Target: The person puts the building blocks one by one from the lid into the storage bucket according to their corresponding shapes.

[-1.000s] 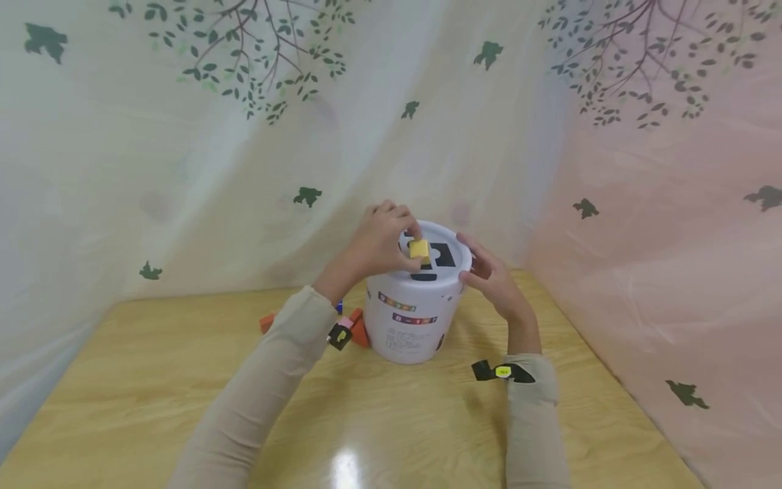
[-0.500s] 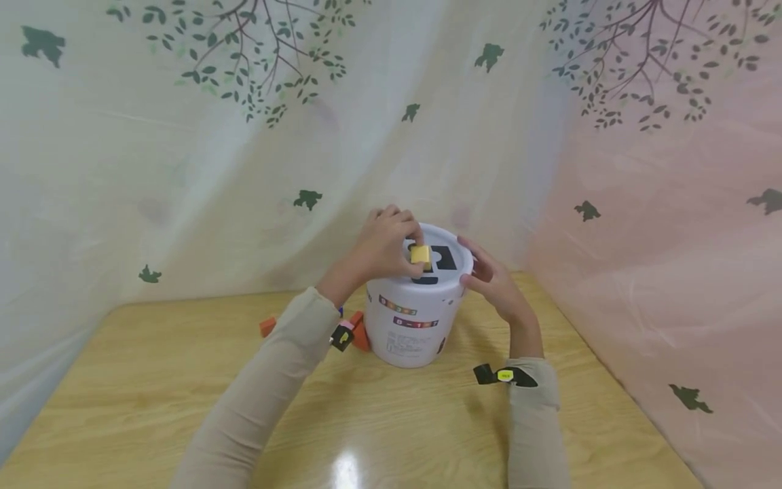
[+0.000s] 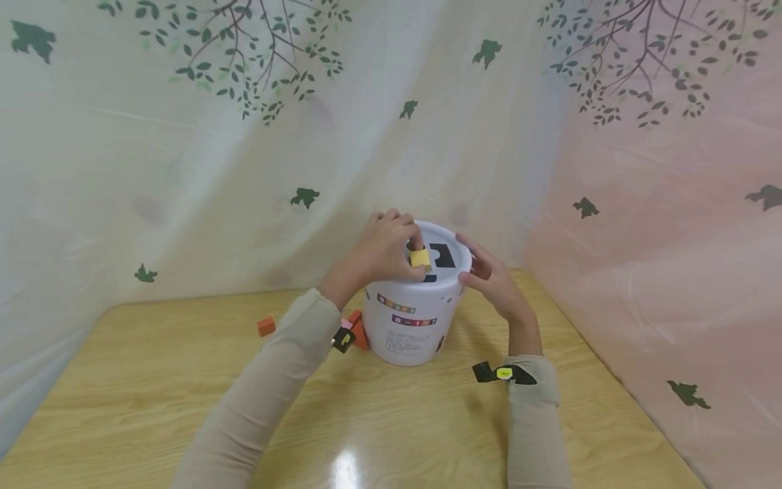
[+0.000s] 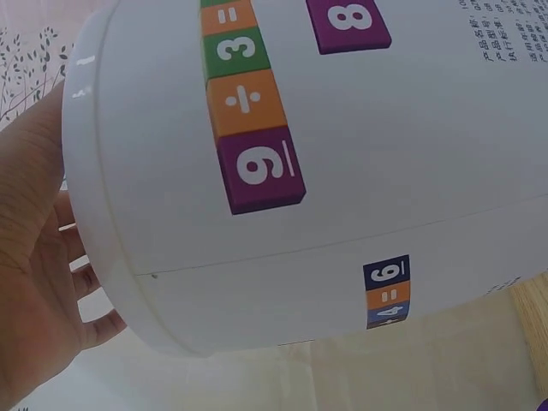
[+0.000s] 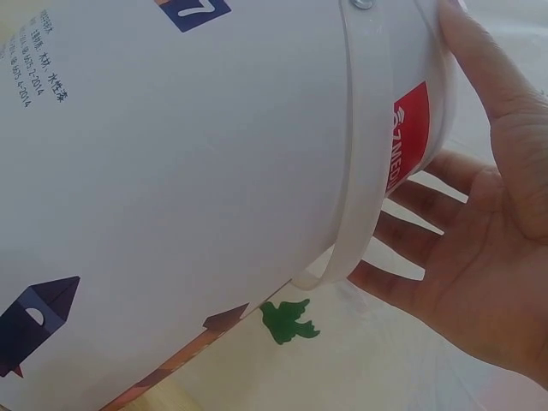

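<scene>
In the head view a white bucket [image 3: 406,326] stands upright on the wooden table, its lid [image 3: 449,273] cut with dark shaped holes. My left hand [image 3: 386,246] pinches a small yellow block [image 3: 420,259] between thumb and fingers, right at the lid's holes. My right hand [image 3: 491,280] touches the right side of the rim, thumb in front and extended fingers farther back. The right wrist view shows those spread fingers [image 5: 402,235] along the rim, beside the white handle [image 5: 355,171]. The lid and yellow block are hidden in both wrist views.
Left of the bucket lie orange-red blocks [image 3: 359,331], partly hidden by my left wrist, and another orange block [image 3: 266,326] farther left on the table [image 3: 153,387]. A leaf-patterned curtain [image 3: 244,176] hangs behind and along the right side.
The yellow block has shifted slightly lower over the lid, with my left fingers moving down with it. A bit of blue beside my left forearm is now hidden. My right hand stays at the rim.
</scene>
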The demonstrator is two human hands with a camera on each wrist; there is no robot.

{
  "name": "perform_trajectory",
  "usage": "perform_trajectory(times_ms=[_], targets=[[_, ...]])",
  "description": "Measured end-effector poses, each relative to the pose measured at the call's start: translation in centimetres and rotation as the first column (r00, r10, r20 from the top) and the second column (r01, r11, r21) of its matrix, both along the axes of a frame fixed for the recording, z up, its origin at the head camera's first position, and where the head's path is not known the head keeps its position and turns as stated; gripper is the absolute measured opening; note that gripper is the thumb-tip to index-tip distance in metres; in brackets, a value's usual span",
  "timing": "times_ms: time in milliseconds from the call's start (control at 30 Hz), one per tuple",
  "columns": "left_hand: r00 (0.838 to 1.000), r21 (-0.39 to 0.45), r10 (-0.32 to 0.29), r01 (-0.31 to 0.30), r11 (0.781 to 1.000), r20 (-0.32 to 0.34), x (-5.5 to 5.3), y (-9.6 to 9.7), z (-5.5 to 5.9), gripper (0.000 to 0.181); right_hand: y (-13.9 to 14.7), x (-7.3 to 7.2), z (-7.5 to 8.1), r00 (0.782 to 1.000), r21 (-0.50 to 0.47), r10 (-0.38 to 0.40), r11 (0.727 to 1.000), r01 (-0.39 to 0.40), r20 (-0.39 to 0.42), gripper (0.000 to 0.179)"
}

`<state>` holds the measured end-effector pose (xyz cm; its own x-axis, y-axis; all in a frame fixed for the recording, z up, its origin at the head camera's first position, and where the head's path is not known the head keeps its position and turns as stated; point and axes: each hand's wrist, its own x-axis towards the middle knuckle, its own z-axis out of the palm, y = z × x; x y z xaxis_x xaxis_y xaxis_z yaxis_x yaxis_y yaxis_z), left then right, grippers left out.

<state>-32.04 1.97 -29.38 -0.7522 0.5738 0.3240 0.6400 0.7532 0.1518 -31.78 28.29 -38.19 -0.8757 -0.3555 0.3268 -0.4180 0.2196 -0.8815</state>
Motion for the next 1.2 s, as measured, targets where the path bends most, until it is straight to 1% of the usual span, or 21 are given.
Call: perform_trajectory(times_ms=[167,333,633,767,933,1100,1200], targets=[[1.0,0.013,-0.002,0.002,1.0,-0.001,-0.1,0.0,-0.2,0.034,0.0,-0.1,-0.1,1.0,-0.003,0.0,1.0,0.0,-0.001,0.072],[1.0,0.025,-0.006,0.006,1.0,0.0,0.0,-0.1,-0.1,0.035,-0.1,0.1,0.1,1.0,-0.007,-0.001,1.0,0.001,0.005,0.072],[1.0,0.074,-0.013,0.014,0.997,-0.005,-0.1,-0.6,0.1,0.039,-0.2,0.4,0.2,1.0,-0.01,0.006,1.0,-0.006,0.005,0.072],[1.0,0.115,-0.017,0.016,0.993,0.006,0.0,-1.2,0.1,0.042,-0.3,0.3,0.1,1.0,-0.008,-0.001,1.0,0.001,0.004,0.072],[0.999,0.201,-0.017,0.007,0.98,0.048,0.3,-2.6,-0.1,0.042,-0.4,0.4,0.2,1.0,-0.014,0.001,1.0,-0.001,0.002,0.073],[0.999,0.303,-0.014,-0.001,0.953,0.048,0.5,-4.3,-0.8,0.037,-0.4,0.3,0.1,1.0,-0.009,0.002,1.0,-0.002,0.001,0.073],[0.998,0.345,-0.015,-0.005,0.938,0.055,0.4,-5.3,-1.4,0.035,-0.3,0.3,0.1,1.0,-0.013,0.005,1.0,-0.005,-0.005,0.073]])
